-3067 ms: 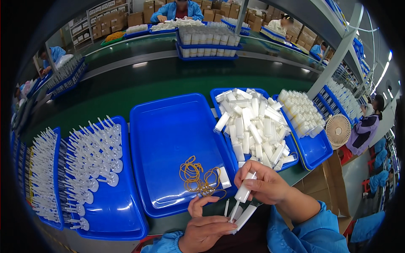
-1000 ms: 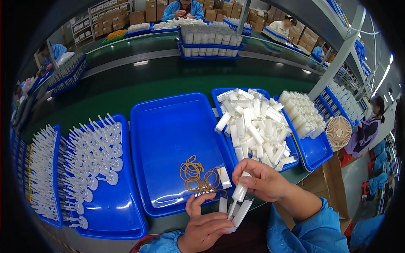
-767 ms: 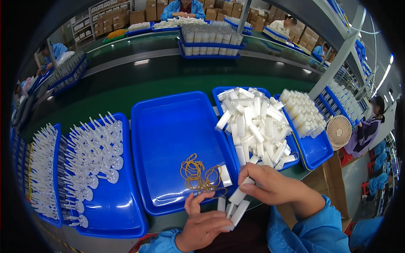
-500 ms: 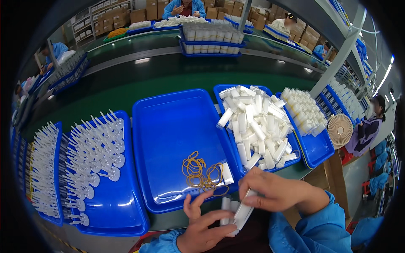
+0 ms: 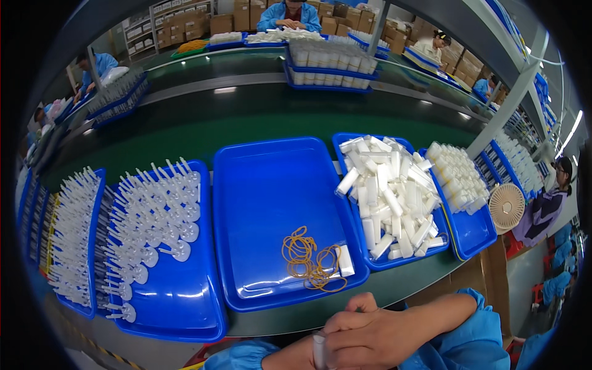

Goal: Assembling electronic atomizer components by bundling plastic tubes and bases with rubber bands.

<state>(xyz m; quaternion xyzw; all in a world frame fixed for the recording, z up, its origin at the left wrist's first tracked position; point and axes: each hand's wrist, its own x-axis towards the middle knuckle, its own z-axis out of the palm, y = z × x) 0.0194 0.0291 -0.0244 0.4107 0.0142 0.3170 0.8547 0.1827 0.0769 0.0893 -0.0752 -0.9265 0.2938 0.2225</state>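
At the lower edge my right hand (image 5: 373,333) lies across my left hand (image 5: 295,355), its fingers closed around a small bundle of white plastic tubes. One pale, translucent tube (image 5: 319,351) shows between the two hands; the others are covered. My left hand is closed round the same bundle from below, most of its fingers hidden behind the right. Just beyond the hands is a blue tray (image 5: 271,185) holding tangled tan rubber bands (image 5: 300,253) and a single white rectangular tube (image 5: 346,261).
Right of that tray, a blue tray (image 5: 445,248) is heaped with white tubes (image 5: 394,191); banded tubes (image 5: 456,176) and a round fan (image 5: 507,206) stand further right. Left are trays of upright white stemmed parts (image 5: 154,209). A green conveyor (image 5: 246,117) runs behind, with a co-worker (image 5: 290,17) across it.
My right hand has moved down and left over my left hand, covering the tubes. The left fingers, spread before, are now mostly hidden. The view has shifted slightly, so the trays appear further right.
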